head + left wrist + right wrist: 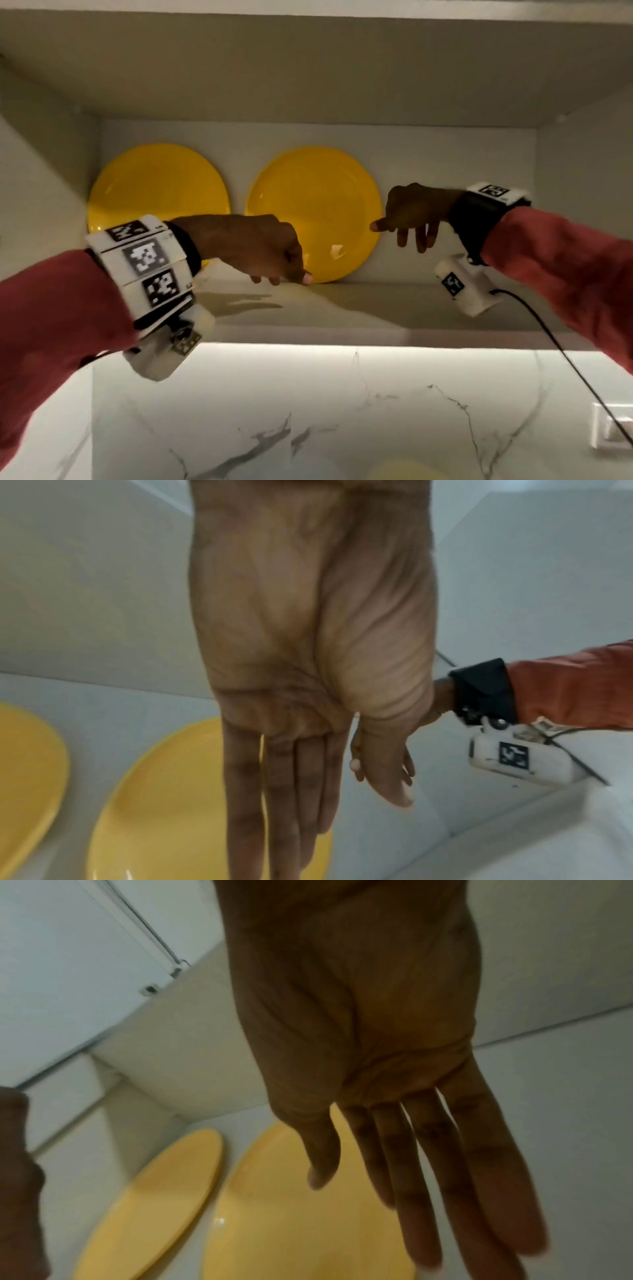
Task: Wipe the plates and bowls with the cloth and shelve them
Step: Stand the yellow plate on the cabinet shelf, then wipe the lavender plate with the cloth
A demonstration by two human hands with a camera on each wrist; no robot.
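Two yellow plates stand on edge at the back of the shelf (pixel 359 308), leaning on its rear wall: the left plate (pixel 154 185) and the right plate (pixel 318 205). My left hand (pixel 270 253) hangs in front of the right plate's lower left rim, fingers straight, holding nothing. My right hand (pixel 407 219) is at that plate's right rim, fingers relaxed and empty. The left wrist view shows straight fingers (pixel 281 804) over the right plate (pixel 164 804). In the right wrist view, an open palm (pixel 377 1042) hovers above the right plate (pixel 291 1218). No cloth is in view.
The cupboard has side walls and a top panel close above. A lit marble backsplash (pixel 308 411) runs below the shelf, with a wall socket (pixel 613 428) at the lower right. A black cable (pixel 565 353) trails from my right wrist. A pale yellow dish (pixel 407 471) shows blurred at the bottom edge.
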